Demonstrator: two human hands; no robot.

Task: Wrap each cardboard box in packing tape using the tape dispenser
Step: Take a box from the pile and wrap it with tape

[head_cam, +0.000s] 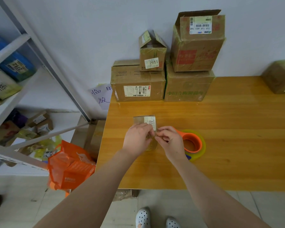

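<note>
A small cardboard box [146, 120] with a white label stands on the wooden table [229, 145], its near side wrapped in clear tape. My left hand [137, 139] grips the box's left side with curled fingers. My right hand [169, 141] pinches something small at the box's near right edge; it looks like tape. The orange tape dispenser [193, 142] with its yellowish tape roll lies flat on the table just right of my right hand, with no hand on it.
Stacked cardboard boxes [138, 86] stand against the wall at the table's back, two of them with open flaps. Another box [280, 76] sits at the far right. A metal shelf [15, 79] with parcels is on the left, an orange bag [69, 168] on the floor.
</note>
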